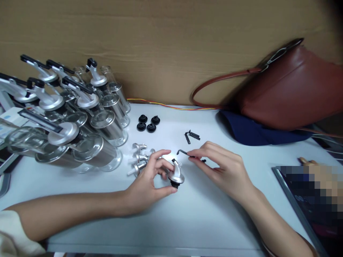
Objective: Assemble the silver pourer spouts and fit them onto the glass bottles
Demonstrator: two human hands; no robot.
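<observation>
A silver pourer spout (176, 175) with a black stopper at its base is pinched between the thumb and fingers of my left hand (146, 182), tilted slightly above the table. Just to its right, my right hand (227, 167) grips a small black hooked lever (182, 152) by one end, its bent tip pointing at the spout's top but apart from it. Behind my left fingers lie several loose silver spouts (139, 157), partly covered by the hand. Farther back are several black rubber stoppers (151, 127) and a few thin black levers (194, 135).
Several glass-and-metal bottles (104, 125) crowd the left, some topped with pourers (87, 100). A brown bag (292, 89) rests on a dark blue cloth item (249, 130) at back right. Coloured wires (166, 105) run along the cardboard wall (160, 53). A dark-screened device (291, 192) lies right, partly pixelated.
</observation>
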